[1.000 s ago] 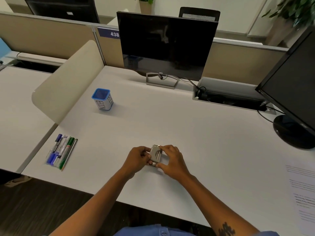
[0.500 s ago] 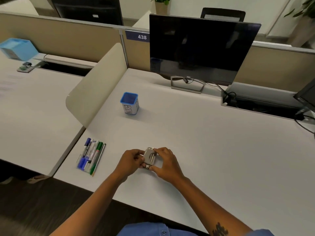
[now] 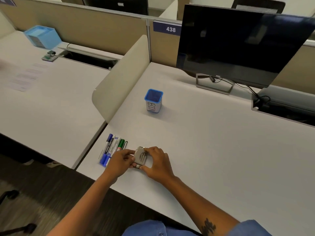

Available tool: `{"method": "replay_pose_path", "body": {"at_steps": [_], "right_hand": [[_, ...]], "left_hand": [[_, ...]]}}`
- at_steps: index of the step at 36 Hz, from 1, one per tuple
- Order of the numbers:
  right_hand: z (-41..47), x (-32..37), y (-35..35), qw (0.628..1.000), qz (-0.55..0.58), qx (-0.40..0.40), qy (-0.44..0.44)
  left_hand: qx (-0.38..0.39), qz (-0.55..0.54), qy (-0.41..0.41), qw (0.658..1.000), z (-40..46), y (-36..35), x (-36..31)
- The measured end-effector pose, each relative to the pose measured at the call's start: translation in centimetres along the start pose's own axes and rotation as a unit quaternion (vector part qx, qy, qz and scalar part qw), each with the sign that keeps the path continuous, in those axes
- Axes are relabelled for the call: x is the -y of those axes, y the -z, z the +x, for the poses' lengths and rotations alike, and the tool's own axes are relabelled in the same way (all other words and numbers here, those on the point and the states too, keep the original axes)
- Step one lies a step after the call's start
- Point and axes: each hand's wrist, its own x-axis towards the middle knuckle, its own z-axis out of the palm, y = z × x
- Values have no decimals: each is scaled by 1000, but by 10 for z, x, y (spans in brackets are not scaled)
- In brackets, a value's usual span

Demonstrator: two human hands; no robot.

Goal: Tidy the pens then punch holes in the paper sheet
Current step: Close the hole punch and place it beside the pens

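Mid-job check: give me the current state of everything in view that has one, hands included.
hole punch: on the desk, held from both sides.
left hand: gripping the punch's left side.
right hand: gripping its right side.
pens: lying side by side at the desk's left edge, not in the cup.
blue cup: upright, nothing visible inside.
monitor: screen dark.
printed sheet: flat on the neighbouring desk, untouched.

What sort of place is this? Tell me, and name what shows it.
Most likely an open-plan office. Desks are split by tan partitions, one bearing a numbered plate, 438, and a dark monitor stands on the desk with cables running behind it.
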Motion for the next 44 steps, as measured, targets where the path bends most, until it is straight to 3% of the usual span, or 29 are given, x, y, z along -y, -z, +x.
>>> {"method": "replay_pose_path", "body": {"at_steps": [12, 30, 35, 38, 44], "right_hand": [[19, 16, -25, 1000, -18, 13, 18], [25, 22, -31, 999, -16, 22, 25], [15, 11, -14, 999, -20, 6, 24], [7, -2, 3, 999, -35, -14, 14], [-15, -37, 45, 996, -55, -65, -22]], "left_hand": [[-43, -18, 17, 999, 2, 25, 9], [-81, 80, 16, 993, 7, 45, 9], [-160, 175, -48, 970, 8, 40, -3], [-196, 168, -104, 960, 8, 25, -14], [-164, 191, -251, 935, 10, -32, -41]]}}
